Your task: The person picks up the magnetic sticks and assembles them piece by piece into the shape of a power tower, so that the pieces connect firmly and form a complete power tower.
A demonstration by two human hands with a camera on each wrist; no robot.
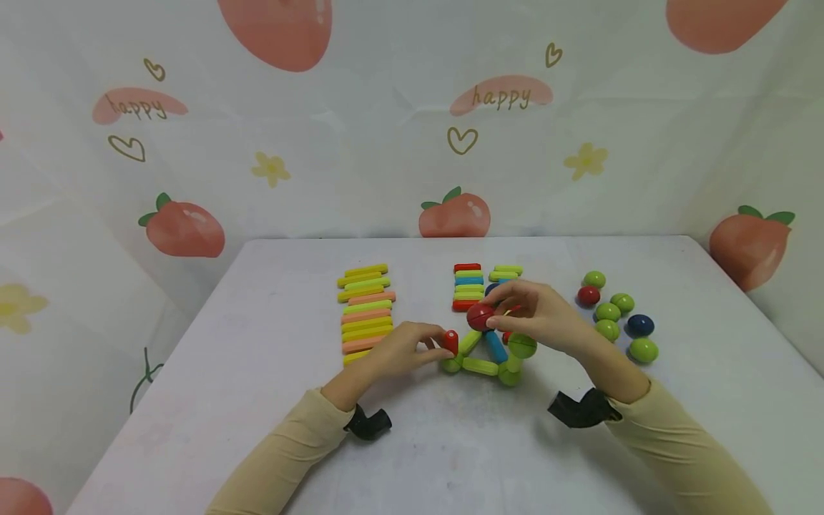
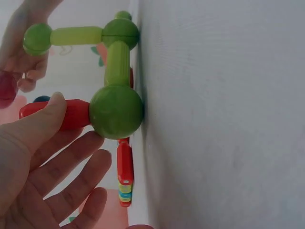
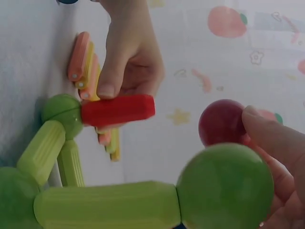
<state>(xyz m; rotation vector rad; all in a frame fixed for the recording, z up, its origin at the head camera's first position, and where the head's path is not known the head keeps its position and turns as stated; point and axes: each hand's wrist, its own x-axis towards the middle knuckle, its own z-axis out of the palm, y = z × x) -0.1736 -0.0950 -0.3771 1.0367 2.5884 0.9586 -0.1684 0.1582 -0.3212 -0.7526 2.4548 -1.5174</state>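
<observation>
My left hand [image 1: 412, 347] pinches a red magnetic stick [image 2: 76, 113] between thumb and fingers. The stick stands upright on a green ball [image 2: 116, 112] at the left corner of a small frame on the table. In my right hand [image 1: 537, 315], a red ball [image 1: 479, 317] is gripped at the fingertips, above the frame and apart from the red stick's top. Light green sticks [image 1: 480, 366] and a blue stick [image 1: 496, 347] join the frame's corner balls. At its front right corner, another green stick [image 3: 109, 204] rises upright with a green ball [image 3: 226, 186] on top.
Yellow, green and orange sticks [image 1: 367, 323] lie in a column on the left. Shorter red, green and blue sticks [image 1: 468, 280] lie behind the frame. Several loose balls, among them a dark blue one [image 1: 640, 326], rest to the right on the white table [image 1: 412, 458].
</observation>
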